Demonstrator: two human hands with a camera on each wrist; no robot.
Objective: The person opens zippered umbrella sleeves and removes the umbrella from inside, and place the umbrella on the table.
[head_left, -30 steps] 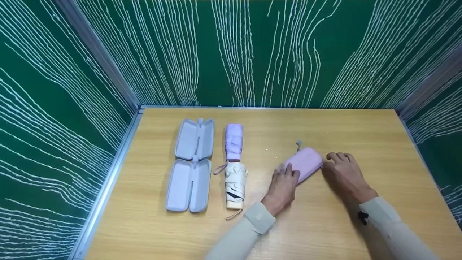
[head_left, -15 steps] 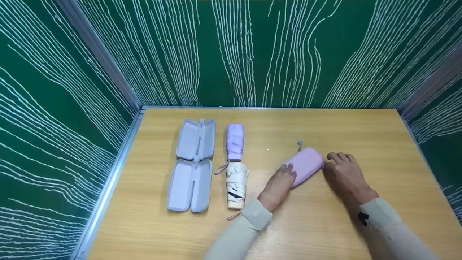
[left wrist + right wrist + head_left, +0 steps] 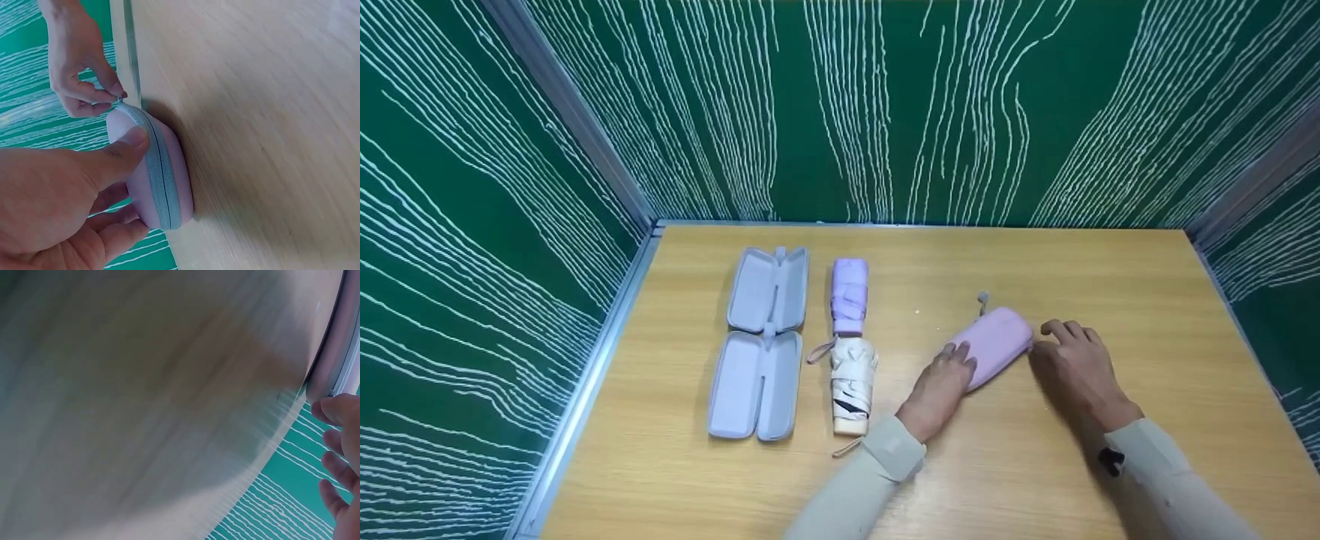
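Observation:
A closed pink zippered case (image 3: 997, 345) lies slantwise on the right half of the table, a small grey loop standing off its far side. My left hand (image 3: 937, 390) grips its near-left end; in the left wrist view the thumb (image 3: 135, 140) presses beside the grey zipper (image 3: 160, 174) and the other fingers reach over the opposite side. At the case's right end, my right hand (image 3: 1084, 364) pinches the small zipper pull (image 3: 120, 100) between thumb and forefinger. In the right wrist view its remaining fingers (image 3: 337, 467) are loosely bent, and only part of the case shows.
Two grey cases, a far one (image 3: 769, 289) and a near one (image 3: 755, 386), lie unfolded at the left. Beside them a folded purple umbrella (image 3: 850, 296) and a folded white umbrella (image 3: 852, 386) lie end to end. Green walls with white lines surround the table (image 3: 735, 487).
My left hand has slid back toward the case's near-left end, its fingers drawing in from the top. The right hand has stayed at the right end almost unmoved.

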